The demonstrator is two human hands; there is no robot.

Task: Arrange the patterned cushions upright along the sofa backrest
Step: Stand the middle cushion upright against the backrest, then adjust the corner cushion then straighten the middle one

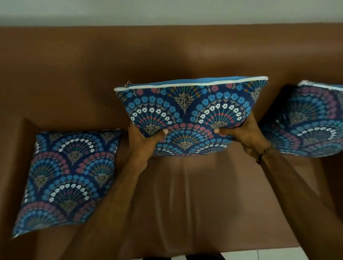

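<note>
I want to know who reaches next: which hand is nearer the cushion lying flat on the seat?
Left. The left hand grips the middle cushion just beside the flat cushion; the right hand is farther off.

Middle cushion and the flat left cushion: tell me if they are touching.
Apart. The head view shows brown sofa seat and the left hand between the middle cushion and the left cushion.

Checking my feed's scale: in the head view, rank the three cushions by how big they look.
1. Middle cushion, held up near the camera, so unsure.
2. Left cushion, flat on the seat, looks much the same size.
3. Right cushion, cut off by the frame edge.
</note>
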